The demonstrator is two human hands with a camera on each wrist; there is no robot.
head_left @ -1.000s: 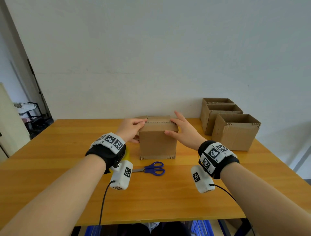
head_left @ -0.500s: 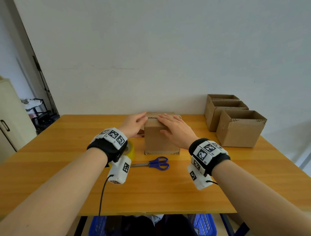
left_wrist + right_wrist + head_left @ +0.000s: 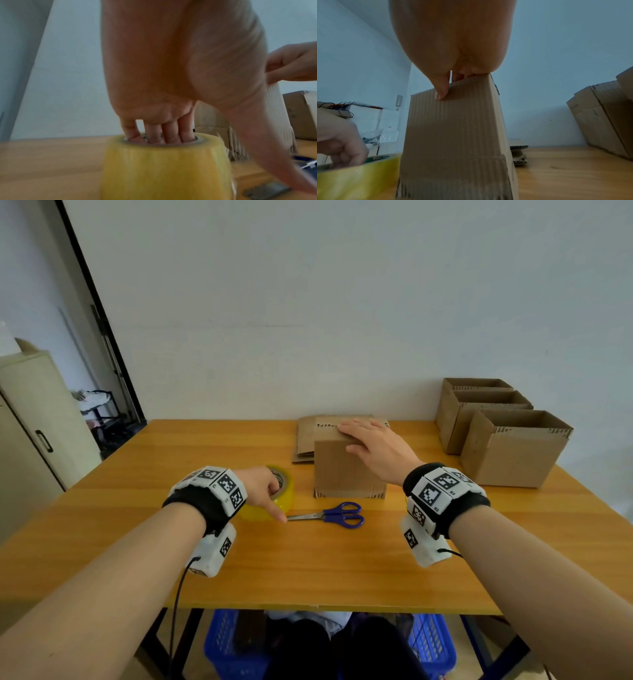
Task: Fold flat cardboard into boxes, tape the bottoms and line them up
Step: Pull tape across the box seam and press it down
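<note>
The table (image 3: pixel 137 508) has bare room in front; three finished boxes (image 3: pixel 513 453) line its right edge. Centre, the upturned box (image 3: pixel 346 470) sits under the right hand (image 3: pixel 373 446), fingers flat pinning the flaps for taping. The left hand (image 3: pixel 263 484) hooks fingers inside the tape roll (image 3: pixel 286 498), thumb outside, beside the scissors (image 3: pixel 339 514).

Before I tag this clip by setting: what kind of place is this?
Probably a plain workroom or office used for packing, not a home kitchen or shop. A bare wooden table against a white wall carries open cardboard boxes, a tape roll and scissors; a metal cabinet stands alongside.
</note>
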